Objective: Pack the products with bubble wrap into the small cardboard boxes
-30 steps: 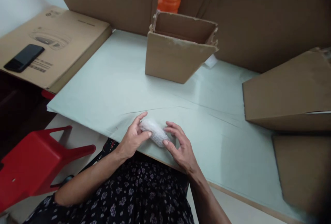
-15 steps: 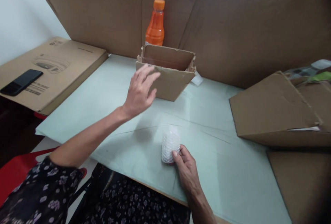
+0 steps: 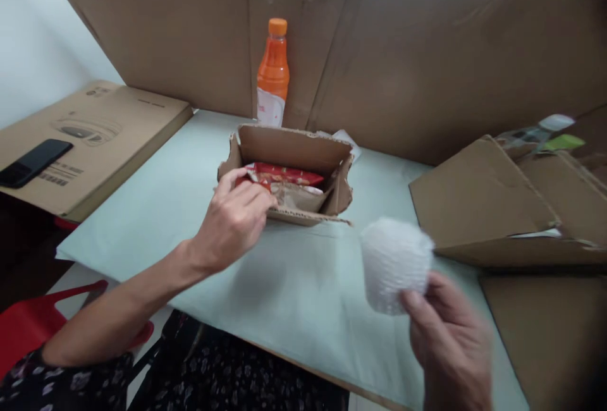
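My left hand [image 3: 237,218] is closed over the near left edge of an open cardboard box [image 3: 344,186], which tilts toward me. Inside the box lie a red packet [image 3: 294,175] and a brownish packet [image 3: 296,198], partly hidden by the box wall and my fingers. Off to the right, my right hand [image 3: 446,329] grips a white bubble-wrapped bundle [image 3: 396,262] between thumb and fingers, raised above the table. What the wrap encloses cannot be made out.
A bottle of orange drink [image 3: 274,73] stands behind the box. To the left, a black phone [image 3: 35,161] lies on a flat carton [image 3: 118,133]. More cardboard boxes [image 3: 484,196] sit on the right, one holding a bottle [image 3: 552,125]. Pale green paper [image 3: 294,278] covers the table.
My left hand has taken hold of the box edge, and the box now leans toward me, showing its contents. My right hand has lifted the bubble-wrapped bundle up and to the right.
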{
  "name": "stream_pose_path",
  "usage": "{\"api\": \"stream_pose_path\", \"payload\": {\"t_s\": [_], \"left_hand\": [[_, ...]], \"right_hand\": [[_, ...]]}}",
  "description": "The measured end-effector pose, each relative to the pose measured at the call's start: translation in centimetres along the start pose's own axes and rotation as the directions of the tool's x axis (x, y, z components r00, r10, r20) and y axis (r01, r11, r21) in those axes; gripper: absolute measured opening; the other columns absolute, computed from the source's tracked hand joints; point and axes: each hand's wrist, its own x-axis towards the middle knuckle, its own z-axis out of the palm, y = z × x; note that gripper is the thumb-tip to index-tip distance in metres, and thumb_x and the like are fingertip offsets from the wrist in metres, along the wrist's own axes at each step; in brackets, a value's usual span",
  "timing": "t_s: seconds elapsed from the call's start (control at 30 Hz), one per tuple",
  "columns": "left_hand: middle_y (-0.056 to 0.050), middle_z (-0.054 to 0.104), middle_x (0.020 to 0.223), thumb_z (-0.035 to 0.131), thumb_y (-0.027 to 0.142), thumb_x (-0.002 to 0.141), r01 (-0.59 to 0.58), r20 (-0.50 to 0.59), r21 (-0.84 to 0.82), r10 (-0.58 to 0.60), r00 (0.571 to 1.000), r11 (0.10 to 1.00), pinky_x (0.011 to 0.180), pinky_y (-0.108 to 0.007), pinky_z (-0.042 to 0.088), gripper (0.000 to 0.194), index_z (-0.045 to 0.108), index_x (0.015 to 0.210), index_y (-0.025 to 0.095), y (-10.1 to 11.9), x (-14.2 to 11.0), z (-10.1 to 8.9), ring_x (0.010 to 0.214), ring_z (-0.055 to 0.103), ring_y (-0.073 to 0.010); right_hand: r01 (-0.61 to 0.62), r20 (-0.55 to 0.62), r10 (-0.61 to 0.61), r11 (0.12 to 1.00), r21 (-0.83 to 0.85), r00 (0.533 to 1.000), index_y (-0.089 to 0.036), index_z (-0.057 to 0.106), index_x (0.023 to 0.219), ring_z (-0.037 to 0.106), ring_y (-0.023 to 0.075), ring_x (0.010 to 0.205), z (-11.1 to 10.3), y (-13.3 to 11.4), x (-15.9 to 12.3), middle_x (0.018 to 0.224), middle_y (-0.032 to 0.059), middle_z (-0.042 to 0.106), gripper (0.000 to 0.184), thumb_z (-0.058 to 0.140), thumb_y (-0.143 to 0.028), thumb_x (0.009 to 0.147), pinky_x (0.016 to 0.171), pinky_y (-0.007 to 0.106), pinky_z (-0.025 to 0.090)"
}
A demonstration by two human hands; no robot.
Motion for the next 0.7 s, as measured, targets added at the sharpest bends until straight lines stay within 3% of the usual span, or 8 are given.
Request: {"api": "stream_pose_path", "payload": {"t_s": [0.17,0.27,0.33,0.4,0.5,0.57,0.63,0.7], "left_hand": [[-0.001,0.074,0.089,0.05,0.004,0.09,-0.002,0.06,-0.054,0.005,0.998,0.999,0.114,-0.052,0.042,0.027,0.067,0.101,0.022,4.6,-3.8,-4.3,0.08,0.067,-0.0172],[-0.002,0.075,0.094,0.054,0.004,0.089,0.039,0.085,-0.07,-0.033,0.996,0.997,0.116,-0.055,0.039,0.028,0.067,0.104,0.024,5.1,-5.6,-5.8,0.086,0.069,-0.0188],[-0.003,0.075,0.099,0.056,0.003,0.088,0.074,0.071,-0.043,-0.071,0.995,0.996,0.116,-0.057,0.038,0.029,0.067,0.106,0.023,4.8,-6.5,-6.2,0.09,0.07,-0.0202],[-0.003,0.076,0.1,0.055,0.002,0.087,0.092,0.053,-0.028,-0.09,0.995,0.995,0.116,-0.057,0.038,0.03,0.066,0.105,0.022,4.4,-7.1,-6.2,0.091,0.071,-0.02],[-0.003,0.076,0.099,0.053,0.003,0.089,0.1,0.041,-0.041,-0.098,0.994,0.994,0.116,-0.056,0.037,0.028,0.066,0.104,0.023,4.1,-7.5,-6.0,0.091,0.071,-0.0195],[-0.003,0.076,0.099,0.053,0.004,0.09,0.106,0.032,-0.056,-0.105,0.994,0.993,0.117,-0.056,0.037,0.026,0.067,0.103,0.022,4.1,-7.5,-5.8,0.092,0.07,-0.0194],[-0.003,0.076,0.099,0.054,0.005,0.09,0.102,0.019,-0.065,-0.101,0.995,0.993,0.117,-0.055,0.037,0.025,0.067,0.103,0.021,4.1,-7.6,-5.7,0.092,0.07,-0.0192],[-0.003,0.076,0.099,0.055,0.005,0.09,0.094,0.008,-0.069,-0.093,0.996,0.993,0.117,-0.055,0.036,0.023,0.066,0.102,0.02,4.0,-7.7,-5.6,0.092,0.07,-0.019]], "right_hand": [[0.165,-0.002,-0.168,0.969,-0.185,0.986,-0.026,0.076,0.109,0.068,0.0222,0.066,-0.3,-6.6,1.9,0.082,0.0055,0.075,0.029,0.076,-0.043,0.085,0.057,0.035,0.055],[0.388,0.207,-0.331,0.837,-0.385,0.921,-0.03,0.076,0.107,0.062,0.0171,0.055,1.5,-9.9,3.8,0.077,0.0012,0.073,0.025,0.075,-0.045,0.087,0.047,0.03,0.047],[0.546,0.437,-0.365,0.723,-0.423,0.822,-0.03,0.075,0.103,0.063,0.0157,0.059,3.6,-11.1,5.5,0.08,0.0005,0.074,0.023,0.068,-0.047,0.09,0.051,0.029,0.046],[0.663,0.654,-0.304,0.626,-0.411,0.692,-0.027,0.075,0.096,0.065,0.0165,0.065,6.3,-11.6,7.2,0.079,0.0007,0.073,0.023,0.062,-0.046,0.092,0.058,0.029,0.046],[0.765,0.862,-0.07,0.501,-0.404,0.502,-0.025,0.069,0.075,0.056,0.0156,0.053,10.1,-11.6,9.1,0.06,-0.0013,0.063,0.021,0.063,-0.039,0.089,0.054,0.029,0.037],[0.809,0.922,0.076,0.455,-0.371,0.38,-0.024,0.063,0.065,0.048,0.0137,0.045,12.1,-11.4,9.4,0.052,-0.0023,0.058,0.024,0.063,-0.031,0.087,0.051,0.029,0.031],[0.848,0.937,0.149,0.399,-0.35,0.316,-0.024,0.061,0.06,0.046,0.0134,0.044,13.5,-11.0,9.0,0.051,-0.0017,0.058,0.025,0.062,-0.024,0.085,0.051,0.03,0.029],[0.873,0.929,0.171,0.321,-0.367,0.327,-0.023,0.059,0.056,0.049,0.0149,0.045,14.5,-10.4,8.4,0.049,0.0003,0.058,0.027,0.061,-0.017,0.082,0.051,0.03,0.029]]}}
